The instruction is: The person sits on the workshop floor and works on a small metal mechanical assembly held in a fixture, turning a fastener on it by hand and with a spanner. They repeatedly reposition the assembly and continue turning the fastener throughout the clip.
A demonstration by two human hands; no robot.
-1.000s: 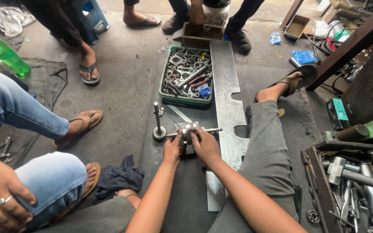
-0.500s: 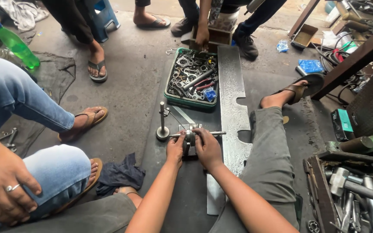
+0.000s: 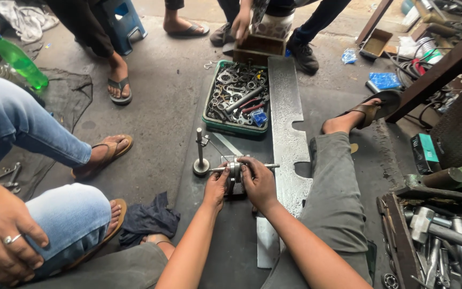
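Both your left hand [image 3: 216,187] and right hand [image 3: 258,183] are closed around the crankshaft [image 3: 235,171] on the dark mat's [image 3: 231,235] middle — loosen your grip and it could roll, knocking the upright gauge stand [image 3: 200,155] just beside it.

left hand [image 3: 216,187] + right hand [image 3: 258,182] grip crankshaft [image 3: 235,170] | tool tray [image 3: 208,107] beyond

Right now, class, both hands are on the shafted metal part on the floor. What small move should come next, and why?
Probably a slow turn of the metal part between the left hand and right hand. Both hands grip its middle, its shaft ends stick out sideways, and the upright stand sits just beside its left end, so a gentle roll seems to fit.
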